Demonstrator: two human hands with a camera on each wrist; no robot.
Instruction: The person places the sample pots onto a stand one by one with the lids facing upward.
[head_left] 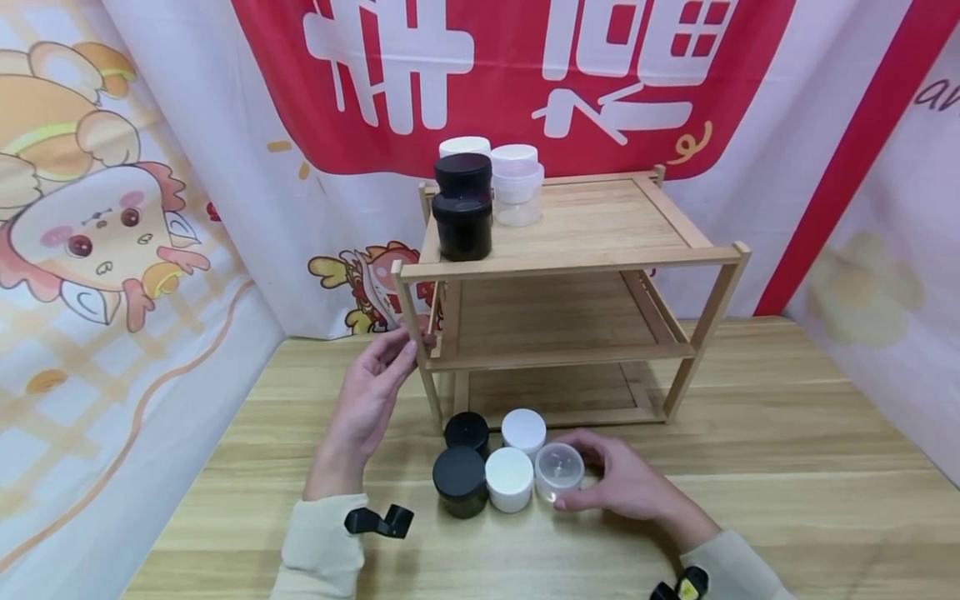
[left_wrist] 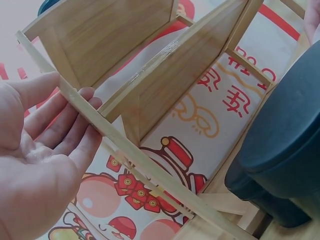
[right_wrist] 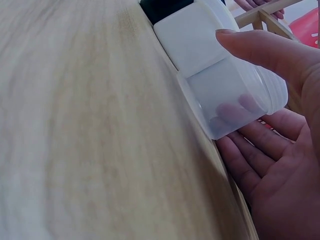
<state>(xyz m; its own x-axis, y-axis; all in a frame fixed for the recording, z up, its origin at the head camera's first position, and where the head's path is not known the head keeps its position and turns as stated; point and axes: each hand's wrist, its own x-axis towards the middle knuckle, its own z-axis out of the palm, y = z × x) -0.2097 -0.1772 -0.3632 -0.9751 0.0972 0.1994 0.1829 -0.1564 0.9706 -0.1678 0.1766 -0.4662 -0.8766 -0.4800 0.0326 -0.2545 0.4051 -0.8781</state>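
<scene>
My left hand (head_left: pixel 377 385) holds the left front post of a three-tier wooden shelf rack (left_wrist: pixel 112 132), the thumb on one side and the fingers on the other. On the table, my right hand (head_left: pixel 618 477) grips a clear plastic jar (head_left: pixel 559 468), its thumb and fingers around the sides. The right wrist view shows the clear jar (right_wrist: pixel 225 95) touching a white jar (right_wrist: pixel 192 37). Left of it in the head view stand that white jar (head_left: pixel 510 480), a second white jar (head_left: pixel 523 430) behind, and two black jars (head_left: pixel 459 479), all upright and close together.
On the rack's top shelf (head_left: pixel 600 221), toward the left, stand stacked black jars (head_left: pixel 462 208), a stack of clear jars (head_left: pixel 517 187) and a white-topped item (head_left: pixel 463 146) partly hidden behind. Printed cloth (head_left: pixel 247 208) hangs around the wooden table (head_left: pixel 757 417).
</scene>
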